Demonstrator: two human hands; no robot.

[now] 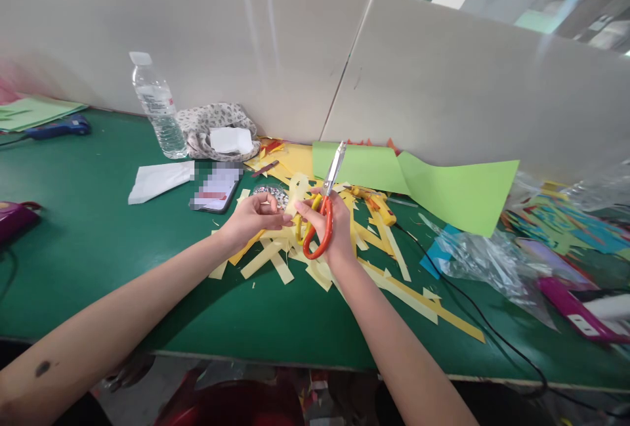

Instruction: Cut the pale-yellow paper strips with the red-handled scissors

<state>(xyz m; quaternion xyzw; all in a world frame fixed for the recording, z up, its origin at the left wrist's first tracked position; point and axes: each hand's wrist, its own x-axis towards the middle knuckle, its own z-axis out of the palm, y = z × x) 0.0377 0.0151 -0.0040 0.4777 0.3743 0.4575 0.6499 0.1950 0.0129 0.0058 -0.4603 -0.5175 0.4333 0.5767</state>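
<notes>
The left forearm (130, 304) comes in from the lower left and slants up to the right over the green table (98, 216), passing below the bottle (160, 111) and the phone (220, 190). At its end the left hand (253, 219) is turned inward above the heap of strips (263, 260), its wrist slightly bent. Its fingers curl loosely and its thumb reaches right, the tip close to the other hand; whether anything is pinched there I cannot tell.

Next comes a pale paper piece (296, 186), at the right thumb's tip, between the two hands. The scissors (326, 188) are in the right hand (341, 229), over the middle of the heap, blades together and pointing up and away, the orange and yellow loops hanging down on the palm side. The right fingers are wrapped around the scissors, while the thumb stretches left across them. The right forearm (388, 334) runs down to the lower right edge. Just right of this hand lies a yellow tool (382, 208), and farther right a green sheet (457, 190).
</notes>
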